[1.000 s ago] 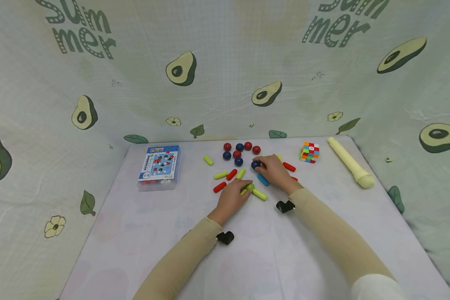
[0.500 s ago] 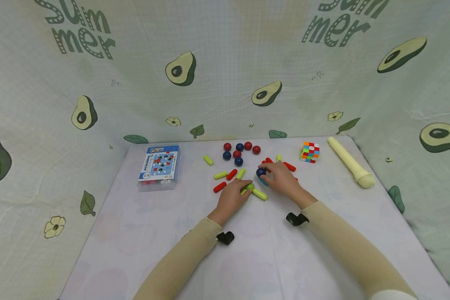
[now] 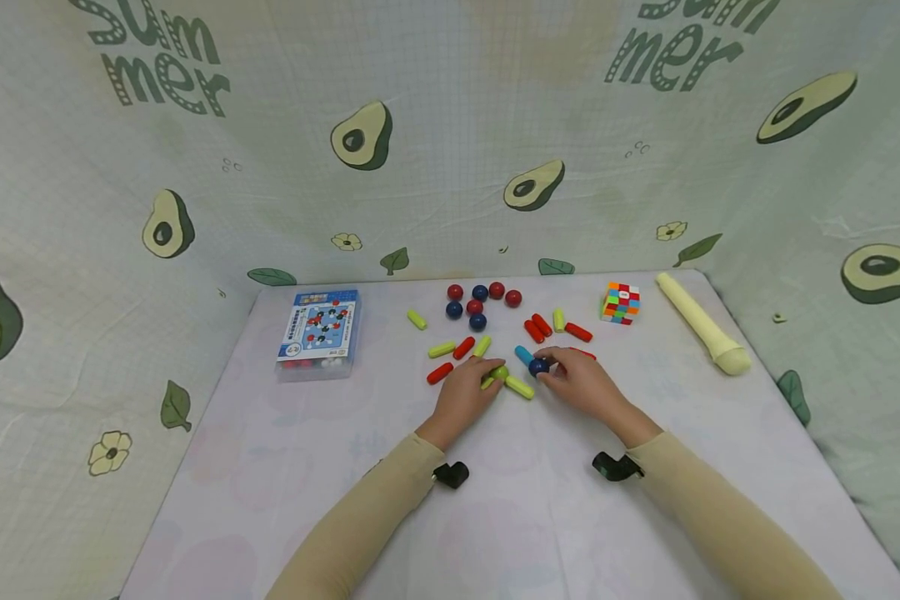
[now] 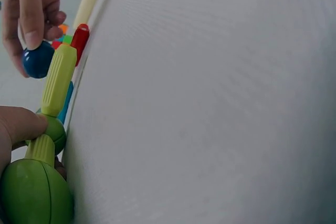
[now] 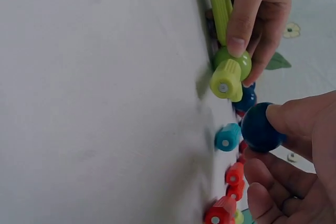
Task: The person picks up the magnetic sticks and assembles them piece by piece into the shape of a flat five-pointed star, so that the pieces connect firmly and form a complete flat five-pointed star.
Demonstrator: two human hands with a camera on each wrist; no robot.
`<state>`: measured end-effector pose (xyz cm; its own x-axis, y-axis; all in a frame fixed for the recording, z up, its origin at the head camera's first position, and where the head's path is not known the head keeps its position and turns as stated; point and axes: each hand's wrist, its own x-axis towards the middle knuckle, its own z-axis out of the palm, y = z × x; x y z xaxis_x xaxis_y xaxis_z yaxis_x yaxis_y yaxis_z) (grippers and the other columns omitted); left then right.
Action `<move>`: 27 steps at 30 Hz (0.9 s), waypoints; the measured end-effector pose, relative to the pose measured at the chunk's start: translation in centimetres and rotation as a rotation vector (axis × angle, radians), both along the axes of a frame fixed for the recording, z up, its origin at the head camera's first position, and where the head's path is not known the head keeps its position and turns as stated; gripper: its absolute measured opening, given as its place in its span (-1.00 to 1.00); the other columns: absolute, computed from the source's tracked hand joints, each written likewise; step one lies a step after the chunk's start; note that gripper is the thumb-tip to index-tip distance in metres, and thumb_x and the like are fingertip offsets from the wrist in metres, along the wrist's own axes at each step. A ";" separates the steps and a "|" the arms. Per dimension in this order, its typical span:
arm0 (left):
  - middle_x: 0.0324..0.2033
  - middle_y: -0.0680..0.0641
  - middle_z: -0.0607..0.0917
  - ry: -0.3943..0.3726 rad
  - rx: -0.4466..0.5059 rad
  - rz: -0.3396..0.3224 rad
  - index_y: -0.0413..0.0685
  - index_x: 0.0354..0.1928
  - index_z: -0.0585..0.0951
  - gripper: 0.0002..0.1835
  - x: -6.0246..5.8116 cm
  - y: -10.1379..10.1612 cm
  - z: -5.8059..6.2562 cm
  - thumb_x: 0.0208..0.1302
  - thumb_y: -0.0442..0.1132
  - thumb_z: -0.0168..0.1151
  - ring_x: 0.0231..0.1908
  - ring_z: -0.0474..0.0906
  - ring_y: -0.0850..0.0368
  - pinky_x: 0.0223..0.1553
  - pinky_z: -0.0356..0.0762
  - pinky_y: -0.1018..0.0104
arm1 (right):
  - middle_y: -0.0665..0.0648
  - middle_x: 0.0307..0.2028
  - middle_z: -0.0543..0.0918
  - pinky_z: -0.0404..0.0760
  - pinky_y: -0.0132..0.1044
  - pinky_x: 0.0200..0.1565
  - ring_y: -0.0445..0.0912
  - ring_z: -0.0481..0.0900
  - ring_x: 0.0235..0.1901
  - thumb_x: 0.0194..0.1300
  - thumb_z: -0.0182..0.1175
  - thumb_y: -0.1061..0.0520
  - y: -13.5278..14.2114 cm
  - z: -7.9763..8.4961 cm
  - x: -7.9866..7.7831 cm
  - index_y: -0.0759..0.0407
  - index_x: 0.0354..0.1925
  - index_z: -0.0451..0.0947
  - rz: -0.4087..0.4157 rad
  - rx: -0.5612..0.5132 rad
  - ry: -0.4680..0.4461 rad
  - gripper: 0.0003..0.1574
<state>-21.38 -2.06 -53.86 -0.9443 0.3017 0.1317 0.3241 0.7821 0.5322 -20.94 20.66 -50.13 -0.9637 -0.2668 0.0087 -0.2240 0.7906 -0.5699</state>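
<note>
My left hand (image 3: 459, 398) grips a green ball (image 5: 237, 62) that joins yellow-green rods, one of them (image 4: 59, 80) pointing to the right. A second green ball (image 4: 35, 192) sits at the near end of this assembly in the left wrist view. Between thumb and fingers, my right hand (image 3: 588, 385) pinches a dark blue ball (image 3: 538, 367), a short gap to the right of the assembly. Close beside that ball lies a light blue rod (image 3: 523, 355). The second green ball is hidden behind the left hand in the head view.
Loose red rods (image 3: 579, 332) and yellow-green rods (image 3: 417, 320) lie around the hands. Several red balls (image 3: 513, 298) and blue balls (image 3: 477, 322) are grouped at the back. A boxed kit (image 3: 318, 336) stands left; a puzzle cube (image 3: 620, 303) and pale yellow stick (image 3: 701, 323), right.
My right hand has moved toward me and to the right with the dark blue ball, uncovering red rods and the light blue rod. My left hand has stayed in place.
</note>
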 end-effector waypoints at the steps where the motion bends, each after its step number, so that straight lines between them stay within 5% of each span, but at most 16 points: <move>1: 0.06 0.09 0.70 -0.002 -0.002 0.002 0.15 0.26 0.65 -0.59 0.0 0.0 0.0 0.40 -0.07 0.33 0.04 0.60 0.23 0.10 0.56 0.36 | 0.08 -0.14 0.67 0.59 -0.21 -0.21 -0.05 0.53 -0.22 0.36 0.37 0.05 0.1 -0.2 0.3 0.10 0.21 0.58 -0.004 -0.002 -0.018 -0.51; 16: 0.05 0.09 0.71 0.015 0.014 -0.009 0.13 0.25 0.66 -0.60 0.1 -0.2 0.3 0.40 -0.09 0.34 0.04 0.61 0.23 0.09 0.56 0.39 | -0.02 -0.29 0.61 0.57 -0.25 -0.26 -0.10 0.52 -0.30 0.31 0.40 0.05 1.1 -1.3 2.9 0.10 0.11 0.57 0.024 -0.039 -0.129 -0.56; 27: 0.05 0.08 0.71 0.006 0.005 0.003 0.14 0.26 0.65 -0.59 0.1 0.0 0.1 0.39 -0.08 0.35 0.03 0.61 0.22 0.09 0.57 0.38 | -0.04 -0.30 0.58 0.54 -0.22 -0.24 -0.13 0.50 -0.28 0.30 0.42 0.05 0.4 -1.3 3.8 0.08 0.08 0.57 0.057 -0.061 -0.124 -0.58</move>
<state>-21.24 -2.06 -53.73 -0.9445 0.2977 0.1387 0.3245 0.7803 0.5347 -17.12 21.11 -51.42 -0.9418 -0.3235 -0.0916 -0.1922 0.7414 -0.6429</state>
